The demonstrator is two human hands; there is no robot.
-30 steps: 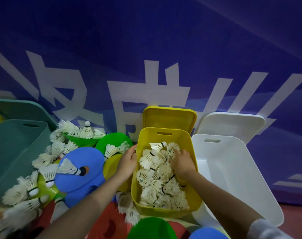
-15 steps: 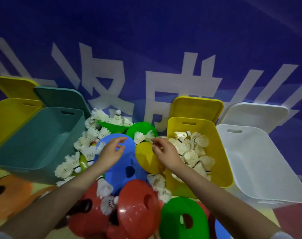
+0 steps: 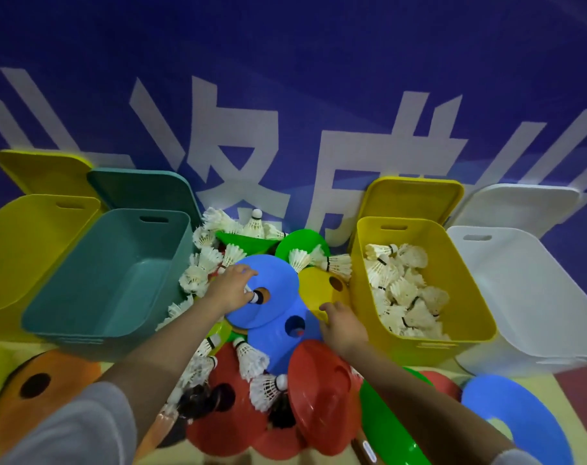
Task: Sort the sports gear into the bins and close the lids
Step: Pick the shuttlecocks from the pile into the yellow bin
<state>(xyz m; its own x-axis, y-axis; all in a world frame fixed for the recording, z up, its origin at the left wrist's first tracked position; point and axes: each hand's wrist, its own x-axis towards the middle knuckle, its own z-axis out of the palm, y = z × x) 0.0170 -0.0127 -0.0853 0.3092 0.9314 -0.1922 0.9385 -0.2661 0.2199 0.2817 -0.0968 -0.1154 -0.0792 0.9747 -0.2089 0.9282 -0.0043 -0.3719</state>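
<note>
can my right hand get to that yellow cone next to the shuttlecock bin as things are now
Probably yes. The right hand already lies at the near edge of the yellow cone, and the cone's top is bare. A blue cone overlaps its left side, which may drag.

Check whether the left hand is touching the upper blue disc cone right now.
Touching. The head view shows the left hand lying on the upper blue disc cone, fingers curled round a shuttlecock at its centre hole.

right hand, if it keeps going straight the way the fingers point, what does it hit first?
Most likely the yellow cone: the right hand points up and slightly left in the picture, with its fingertips already at that cone's near edge. Beyond it lie shuttlecocks and a green cone. Depth is unclear.
</note>
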